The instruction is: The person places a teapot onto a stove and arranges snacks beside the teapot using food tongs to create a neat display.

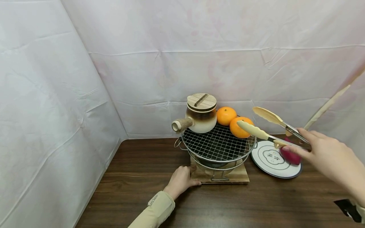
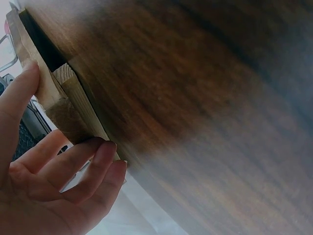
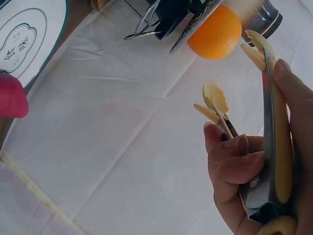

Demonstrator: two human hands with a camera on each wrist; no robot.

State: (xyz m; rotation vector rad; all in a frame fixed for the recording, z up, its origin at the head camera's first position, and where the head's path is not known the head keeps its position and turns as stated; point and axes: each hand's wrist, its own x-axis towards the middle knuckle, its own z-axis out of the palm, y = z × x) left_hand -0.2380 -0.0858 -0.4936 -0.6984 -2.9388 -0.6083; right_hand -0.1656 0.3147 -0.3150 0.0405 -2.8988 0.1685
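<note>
My left hand (image 1: 180, 181) grips the front left corner of a wooden board (image 1: 239, 178), thumb on one edge and fingers around the side, also seen in the left wrist view. On that board stands a round tabletop grill with a wire mesh (image 1: 211, 145). In my right hand (image 1: 328, 150) I hold metal tongs (image 1: 252, 129) with cream tips spread apart. The lower tip overlaps the front orange (image 1: 239, 130) in the head view; nothing is between the tips. Behind it another orange (image 1: 226, 116) touches a ribbed, lidded teapot (image 1: 201, 123) on the mesh.
Right of the grill, a white plate (image 1: 263, 158) with a dark rim carries a magenta rounded item (image 1: 291, 156), partly hidden by my right hand. White cloth (image 1: 199, 76) hangs behind and at the left. The dark wooden table (image 1: 128, 186) extends in front.
</note>
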